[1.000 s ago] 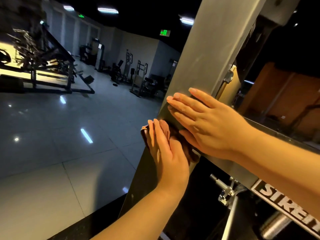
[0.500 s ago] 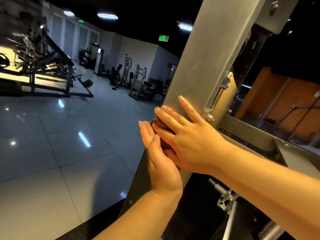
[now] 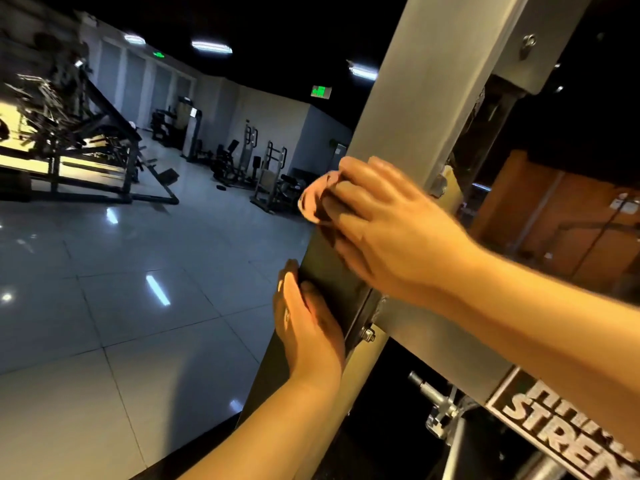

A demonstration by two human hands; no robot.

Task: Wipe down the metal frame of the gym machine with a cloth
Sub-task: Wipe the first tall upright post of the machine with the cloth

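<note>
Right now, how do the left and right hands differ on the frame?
The right hand holds the bunched cloth; the left hand is bare. The right hand sits higher on the frame, the left hand lower. The left hand lies flat and sharp; the right hand is motion-blurred. Both rest against that frame.

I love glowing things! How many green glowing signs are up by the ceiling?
2. The far green sign glows above the back-left wall; the near green sign hangs just left of the metal frame. The frame may hide more.
</note>
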